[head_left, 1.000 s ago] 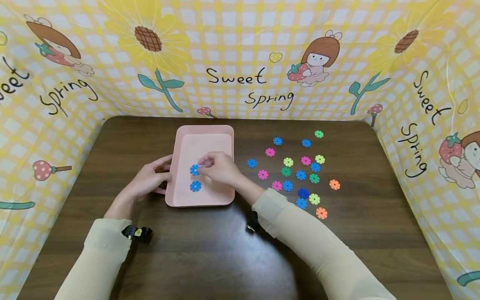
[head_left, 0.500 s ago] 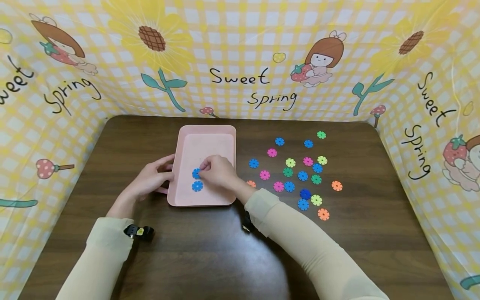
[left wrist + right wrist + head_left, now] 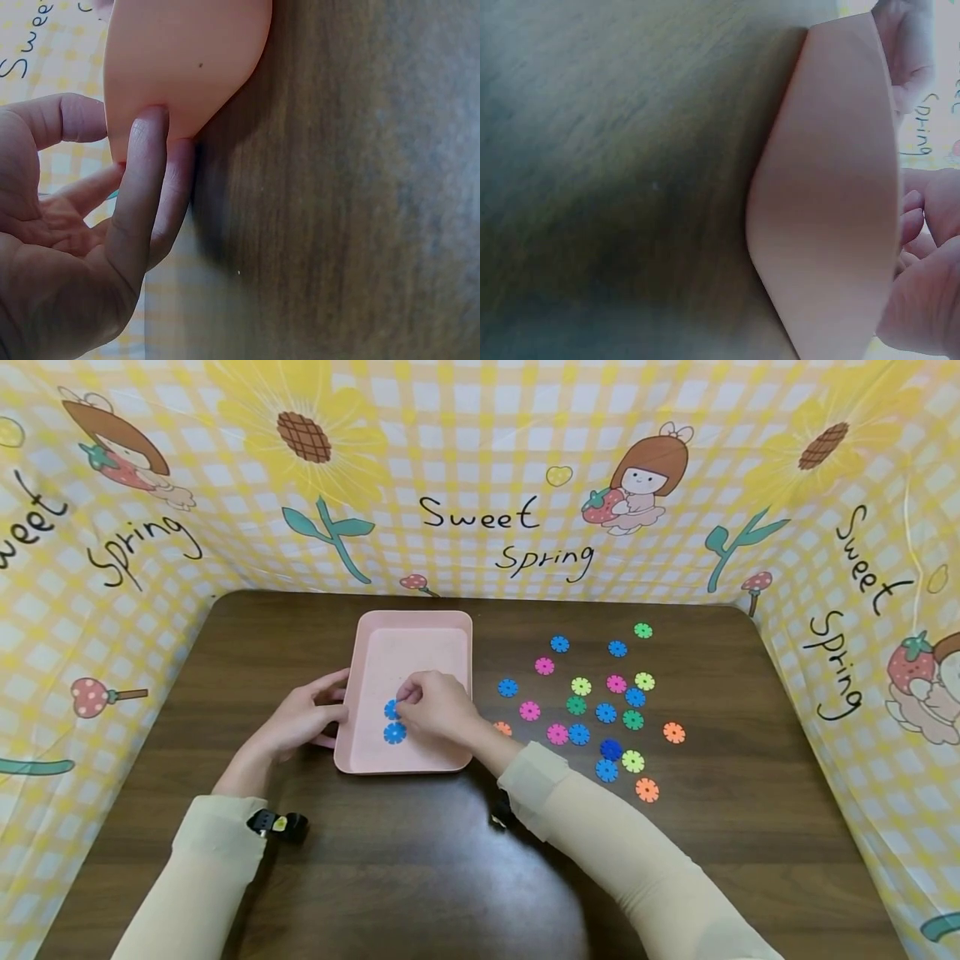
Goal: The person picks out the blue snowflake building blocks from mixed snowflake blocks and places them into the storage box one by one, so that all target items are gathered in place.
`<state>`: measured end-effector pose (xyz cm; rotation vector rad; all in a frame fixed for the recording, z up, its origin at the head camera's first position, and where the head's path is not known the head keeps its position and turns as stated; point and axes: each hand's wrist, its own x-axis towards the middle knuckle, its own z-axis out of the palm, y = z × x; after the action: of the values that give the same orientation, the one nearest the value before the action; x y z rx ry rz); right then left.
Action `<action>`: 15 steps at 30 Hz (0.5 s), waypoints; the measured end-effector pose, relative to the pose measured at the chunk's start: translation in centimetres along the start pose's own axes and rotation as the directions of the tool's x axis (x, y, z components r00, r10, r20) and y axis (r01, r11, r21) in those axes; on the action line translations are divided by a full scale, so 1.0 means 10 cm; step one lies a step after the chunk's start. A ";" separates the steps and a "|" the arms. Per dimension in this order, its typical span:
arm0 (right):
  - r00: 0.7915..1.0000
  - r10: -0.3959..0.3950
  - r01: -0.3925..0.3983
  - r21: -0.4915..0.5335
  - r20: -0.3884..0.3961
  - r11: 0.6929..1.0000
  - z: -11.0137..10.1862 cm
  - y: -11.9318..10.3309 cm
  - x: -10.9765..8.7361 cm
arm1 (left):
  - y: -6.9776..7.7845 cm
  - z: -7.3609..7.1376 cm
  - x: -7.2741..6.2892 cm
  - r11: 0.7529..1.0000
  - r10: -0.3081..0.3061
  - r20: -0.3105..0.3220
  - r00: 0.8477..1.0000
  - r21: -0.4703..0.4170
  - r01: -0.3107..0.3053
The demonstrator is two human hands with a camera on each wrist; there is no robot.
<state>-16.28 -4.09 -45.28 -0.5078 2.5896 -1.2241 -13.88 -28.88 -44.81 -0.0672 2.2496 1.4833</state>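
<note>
Inside the pink tray (image 3: 408, 647), my right hand (image 3: 438, 706) pinches the edge of a blue notched plastic disc (image 3: 390, 709) with thumb and forefinger; the fingers cover part of it. Just nearer to me lies a second blue disc (image 3: 394, 732), close to the first. My left hand (image 3: 303, 718) touches the tray's left side with its fingers spread along the outer wall. In the left wrist view, fingertips (image 3: 154, 124) press on that wall. The right wrist view shows the tray's outside (image 3: 825, 187), with my right hand (image 3: 930, 292) partly hidden behind it.
Right of the tray, several loose notched discs lie scattered on the dark wooden table (image 3: 420, 877), among them pink (image 3: 529, 711), green (image 3: 633, 720), yellow (image 3: 581, 686) and orange (image 3: 674, 732) ones. A yellow checked cloth (image 3: 480, 443) stands around the table's back and sides.
The pinched blue disc has moved slightly toward me, nearer the other blue disc, with my right hand following. An orange disc by my right wrist has come into view. My left hand stays on the tray.
</note>
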 end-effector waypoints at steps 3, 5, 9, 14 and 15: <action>0.999 -0.034 0.034 0.013 0.013 0.999 -0.09 -0.02 -0.07 | 0.00 0.01 0.00 1.000 -0.002 -0.002 1.000 0.004 0.002; 0.998 -0.059 0.059 0.016 0.022 0.998 -0.16 -0.02 -0.11 | 0.01 0.01 0.00 1.000 -0.006 -0.002 1.000 0.005 0.006; 0.997 -0.074 0.074 0.033 0.011 0.997 -0.34 0.01 -0.21 | 0.01 0.01 0.00 1.000 -0.010 -0.003 1.000 0.005 0.010; 0.997 -0.051 0.055 0.066 -0.060 0.996 -0.58 0.11 -0.31 | -0.02 0.01 0.01 1.000 -0.009 -0.006 1.000 0.003 0.010; 0.996 -0.051 0.057 0.072 -0.076 0.996 -0.61 0.14 -0.31 | -0.03 0.01 0.02 1.000 -0.010 -0.006 1.000 0.000 0.010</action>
<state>-15.85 2.31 -42.36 -0.5304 2.5955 -1.3762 -13.92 -28.90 -45.12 -0.0824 2.2511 1.4794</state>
